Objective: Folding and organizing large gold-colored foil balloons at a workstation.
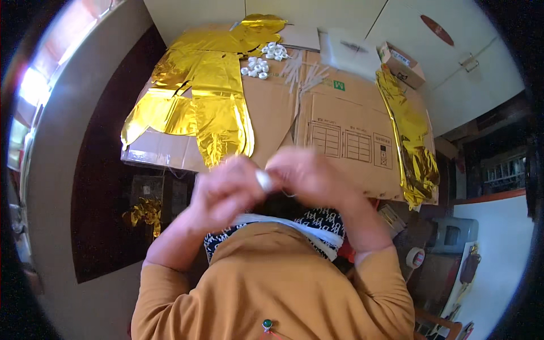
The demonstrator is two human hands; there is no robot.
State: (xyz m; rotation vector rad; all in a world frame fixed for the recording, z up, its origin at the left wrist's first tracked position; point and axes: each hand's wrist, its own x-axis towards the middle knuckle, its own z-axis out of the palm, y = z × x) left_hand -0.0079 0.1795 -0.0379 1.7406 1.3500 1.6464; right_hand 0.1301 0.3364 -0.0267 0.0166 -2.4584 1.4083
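In front of my body, over the table's near edge, both hands are raised close together and blurred by motion. A small white roll (264,181) is gripped at the fingertips of my left hand (226,190). My right hand (306,174) is closed right beside it, its fingers curled in toward the roll. What the right fingers pinch is hidden, though a thin pale strand shows just below them. Similar small white rolls (258,68) lie in two heaps on the cardboard (272,107), farther away.
Gold foil sheets (218,85) cover the table's left side, and folded gold foil (411,130) lies along its right edge. Thin whitish sticks (314,78) are spread beside the rolls. A small cardboard box (401,65) stands far right. Below right are a tape roll (415,258) and grey stool (453,235).
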